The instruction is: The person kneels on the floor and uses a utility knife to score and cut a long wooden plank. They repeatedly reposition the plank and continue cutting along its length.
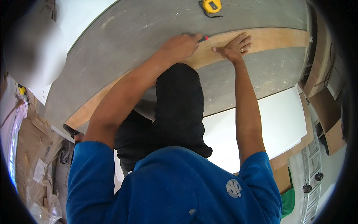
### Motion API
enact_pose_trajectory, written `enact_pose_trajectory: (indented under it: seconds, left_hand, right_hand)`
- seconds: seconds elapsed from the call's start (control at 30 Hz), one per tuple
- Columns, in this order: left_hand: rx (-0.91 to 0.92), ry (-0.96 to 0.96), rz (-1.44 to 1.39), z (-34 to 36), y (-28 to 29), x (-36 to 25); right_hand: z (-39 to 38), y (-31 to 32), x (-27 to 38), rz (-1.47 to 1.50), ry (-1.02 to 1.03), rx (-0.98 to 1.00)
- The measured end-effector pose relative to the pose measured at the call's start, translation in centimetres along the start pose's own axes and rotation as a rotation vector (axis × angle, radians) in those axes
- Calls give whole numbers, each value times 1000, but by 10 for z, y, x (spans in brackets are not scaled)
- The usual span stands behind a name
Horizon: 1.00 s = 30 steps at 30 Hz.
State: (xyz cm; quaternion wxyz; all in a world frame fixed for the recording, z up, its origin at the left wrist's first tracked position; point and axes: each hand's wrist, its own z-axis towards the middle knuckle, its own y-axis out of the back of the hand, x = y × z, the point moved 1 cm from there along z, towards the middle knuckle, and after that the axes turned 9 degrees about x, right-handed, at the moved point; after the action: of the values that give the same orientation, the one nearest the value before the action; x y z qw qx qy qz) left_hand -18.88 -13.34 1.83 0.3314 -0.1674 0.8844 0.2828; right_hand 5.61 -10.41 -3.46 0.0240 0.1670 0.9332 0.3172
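A long, thin light-brown wooden strip [278, 39] lies across a grey panel [138, 33], and my dark-trousered knee is beside the strip. My left hand [181, 47] is closed around a small tool [203, 39] with a black body and a red end, close over the strip's far edge. Its exact kind is hidden by my fingers. To the right, my right hand [235, 48] lies with fingers spread on the strip, a ring on one finger. Beyond both hands a yellow tape measure [212, 6] rests on the grey panel.
White sheets [268, 123] lie near me on the right. A metal ladder [312, 179] and a green cloth [288, 201] are at the lower right. Crumpled clear plastic [44, 194] and brown cardboard [28, 145] lie at the left.
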Motion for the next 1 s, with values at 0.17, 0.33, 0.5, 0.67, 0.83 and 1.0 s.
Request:
enact_pose_trajectory:
  seconds: [0.17,0.33,0.5,0.67,0.83,1.0]
  left_hand:
    - [4,39,38,-36,-12,42]
    - [84,192,89,-152,-19,115]
    - [125,290,142,-230,-25,164]
    - [223,384,64,-245,12,157]
    - [12,202,8,-128,16,67]
    - [-87,59,-81,-1,-5,13]
  right_hand:
    - [3,-1,-4,-34,1,11]
    - [-3,6,0,-42,-43,19]
    - [-4,4,3,-37,-31,22]
    - [2,3,-1,-25,2,2]
    - [4,-2,-8,41,35,-8]
    - [-3,0,0,58,51,-1]
